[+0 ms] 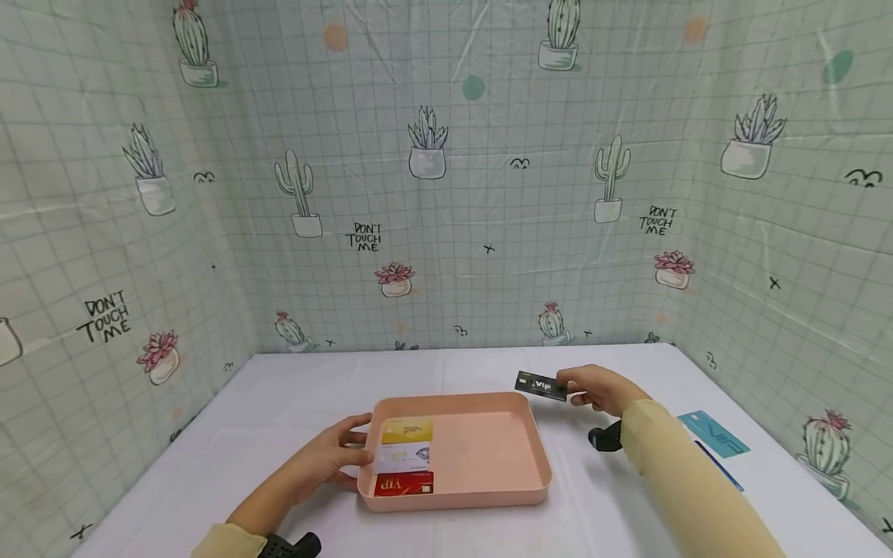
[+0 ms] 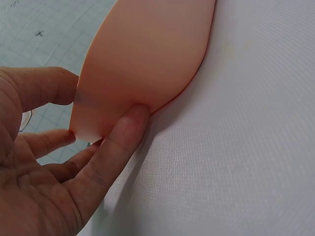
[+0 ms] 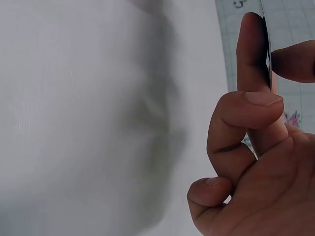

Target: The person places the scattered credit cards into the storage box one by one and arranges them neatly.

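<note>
My right hand (image 1: 596, 387) pinches a black "Vip" card (image 1: 539, 385) by its right end, held over the table beyond the tray's far right corner. Edge-on, that card (image 3: 268, 49) shows between a fingertip and the thumb in the right wrist view, while other fingers curl below. At the left side of a shallow pink tray (image 1: 488, 449), my left hand (image 1: 324, 465) holds the wall, fingers spread at the rim and a digit pressed to the outer side (image 2: 147, 54). Inside lie a yellow card (image 1: 408, 429), a silver card (image 1: 402, 457) and a red VIP card (image 1: 405, 484), in a column along the left.
A teal VIP card (image 1: 715, 434) lies on the table to the right, beyond the right sleeve. Below it, a blue-edged card (image 1: 722, 467) is partly hidden by that sleeve. Cactus-print curtains (image 1: 460, 232) enclose the white table (image 1: 293, 387) at the back and sides.
</note>
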Demonstrator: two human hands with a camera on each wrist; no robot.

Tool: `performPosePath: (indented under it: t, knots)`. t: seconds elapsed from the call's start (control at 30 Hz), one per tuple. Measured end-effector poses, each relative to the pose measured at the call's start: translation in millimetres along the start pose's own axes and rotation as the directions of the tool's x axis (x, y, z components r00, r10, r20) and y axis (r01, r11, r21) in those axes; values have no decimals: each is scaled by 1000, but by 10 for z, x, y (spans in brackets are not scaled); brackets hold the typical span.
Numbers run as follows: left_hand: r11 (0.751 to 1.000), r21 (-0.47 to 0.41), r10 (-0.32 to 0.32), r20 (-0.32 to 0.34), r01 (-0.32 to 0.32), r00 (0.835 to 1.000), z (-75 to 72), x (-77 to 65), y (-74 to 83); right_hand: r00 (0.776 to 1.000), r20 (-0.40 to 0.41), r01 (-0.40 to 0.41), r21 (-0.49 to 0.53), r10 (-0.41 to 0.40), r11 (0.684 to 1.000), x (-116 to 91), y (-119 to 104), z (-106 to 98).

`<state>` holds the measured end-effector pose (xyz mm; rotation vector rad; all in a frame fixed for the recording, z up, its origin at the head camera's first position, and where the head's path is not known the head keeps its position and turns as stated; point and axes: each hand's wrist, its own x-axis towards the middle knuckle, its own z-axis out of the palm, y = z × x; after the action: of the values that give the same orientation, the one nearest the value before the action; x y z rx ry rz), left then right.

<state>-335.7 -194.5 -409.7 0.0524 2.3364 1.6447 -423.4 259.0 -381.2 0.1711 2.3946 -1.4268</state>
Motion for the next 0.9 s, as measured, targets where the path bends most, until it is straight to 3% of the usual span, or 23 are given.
performPosePath:
  t: [0.2, 0.47, 0.7, 0.9]
  knots:
    - [1000, -3, 2, -6, -2, 1000, 13, -13, 6, 993, 73, 88, 7, -89, 996, -8, -104, 133]
    - [1000, -9, 6, -12, -6, 1000, 15, -24, 16, 966, 157, 203, 40, -207, 978, 10, -217, 258]
    - [1000, -12, 8, -15, -8, 1000, 19, -37, 14, 956, 172, 240, 19, -240, 971, 5, -236, 346]
    - [1000, -15, 9, -9, -10, 1000, 20, -26, 12, 963, 154, 231, -49, -221, 972, 11, -227, 374]
